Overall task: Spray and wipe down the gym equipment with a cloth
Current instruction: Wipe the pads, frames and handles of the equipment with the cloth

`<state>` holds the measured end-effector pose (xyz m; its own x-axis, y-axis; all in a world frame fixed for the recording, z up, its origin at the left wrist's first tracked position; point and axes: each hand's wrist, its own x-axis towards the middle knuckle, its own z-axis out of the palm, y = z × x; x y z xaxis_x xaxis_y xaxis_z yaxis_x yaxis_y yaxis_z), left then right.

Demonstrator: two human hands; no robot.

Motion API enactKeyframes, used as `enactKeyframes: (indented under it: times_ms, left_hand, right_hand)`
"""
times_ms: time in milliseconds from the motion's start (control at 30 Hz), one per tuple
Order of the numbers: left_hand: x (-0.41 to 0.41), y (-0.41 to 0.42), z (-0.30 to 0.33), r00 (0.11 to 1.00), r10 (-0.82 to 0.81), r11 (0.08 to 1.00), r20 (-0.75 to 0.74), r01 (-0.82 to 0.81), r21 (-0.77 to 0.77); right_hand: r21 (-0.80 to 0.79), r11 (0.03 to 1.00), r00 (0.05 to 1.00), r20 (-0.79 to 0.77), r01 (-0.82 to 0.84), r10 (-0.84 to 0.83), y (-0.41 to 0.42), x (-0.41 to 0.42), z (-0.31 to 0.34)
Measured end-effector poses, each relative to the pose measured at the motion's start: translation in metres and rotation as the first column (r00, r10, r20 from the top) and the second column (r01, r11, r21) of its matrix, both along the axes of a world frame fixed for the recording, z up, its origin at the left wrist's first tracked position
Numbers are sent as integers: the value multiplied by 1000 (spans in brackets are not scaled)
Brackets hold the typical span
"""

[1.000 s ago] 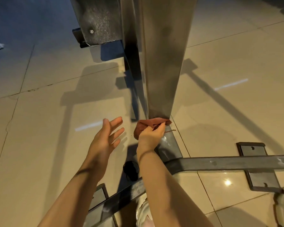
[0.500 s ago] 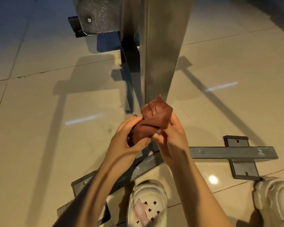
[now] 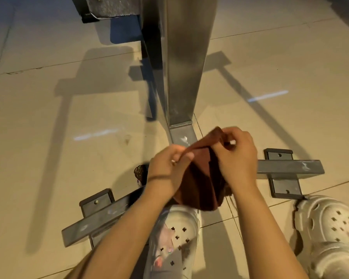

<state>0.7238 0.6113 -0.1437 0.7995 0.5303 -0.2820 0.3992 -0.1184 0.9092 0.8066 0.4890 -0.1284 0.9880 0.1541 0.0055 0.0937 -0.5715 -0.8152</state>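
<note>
A dark red cloth [image 3: 201, 182] hangs spread between both hands, above the base of the gym machine. My left hand [image 3: 167, 170] pinches its left top edge. My right hand [image 3: 236, 158] pinches the right top corner, a little higher. Behind the hands rises the machine's grey steel upright [image 3: 185, 63], welded to a foot plate [image 3: 181, 135]. Grey base bars run out to the left [image 3: 93, 224] and to the right [image 3: 290, 167]. No spray bottle is in view.
Two pale clogs stand on the beige tiled floor: one [image 3: 173, 238] under the cloth, one [image 3: 330, 234] at the lower right. A small dark round thing [image 3: 140, 172] lies by the left bar. A padded dark part [image 3: 107, 7] of the machine juts out at the top left.
The right hand lifted the cloth off the upright's foot. The left hand joined it, and both now hold the cloth pulled open. The camera tilted down, showing the clogs.
</note>
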Motion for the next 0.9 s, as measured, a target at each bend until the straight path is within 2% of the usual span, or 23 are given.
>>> enactKeyframes:
  times_ms: [67, 133, 200, 233, 267, 333, 400, 533, 633, 800, 900]
  left_hand:
    - [17, 18, -17, 976, -19, 993, -219, 44, 107]
    - [18, 28, -32, 919, -39, 980, -393, 112, 165]
    - [3, 31, -37, 913, -49, 965, -404, 148, 217]
    - [-7, 31, -40, 926, -61, 956, -371, 161, 245]
    - [-18, 31, -46, 940, -76, 947, -332, 173, 271]
    - [-37, 32, -63, 956, -70, 927, -286, 168, 337]
    - [-49, 27, -72, 951, -81, 912, -299, 191, 362]
    - [-55, 15, -70, 948, -92, 881, -304, 220, 419]
    - [-54, 13, -64, 947, -92, 830, -307, 243, 501]
    - [-56, 15, -63, 931, -142, 786, -336, 312, 534]
    - [-57, 13, -65, 924, -163, 798, -345, 329, 504]
  right_hand:
    - [-207, 970, 992, -58, -125, 115, 26, 16, -25]
    - [-283, 887, 927, -193, -366, 321, 40, 13, -59]
    - [-458, 720, 852, -228, -521, 472, 43, -2, -93]
    - [-556, 654, 837, -158, -513, 523, 42, -7, -106]
    - [-595, 639, 834, -101, -487, 542, 42, -7, -112]
    - [-574, 634, 815, -107, -518, 569, 47, 10, -116]
    - [-540, 621, 782, -119, -568, 612, 50, 31, -119]
    - [-574, 578, 735, -63, -581, 675, 51, 37, -115]
    - [-520, 621, 750, -60, -586, 658, 38, 24, -105]
    - [-479, 700, 766, 86, -529, 637, 14, 13, -100]
    - [-536, 625, 750, -24, -567, 661, 19, 16, -91]
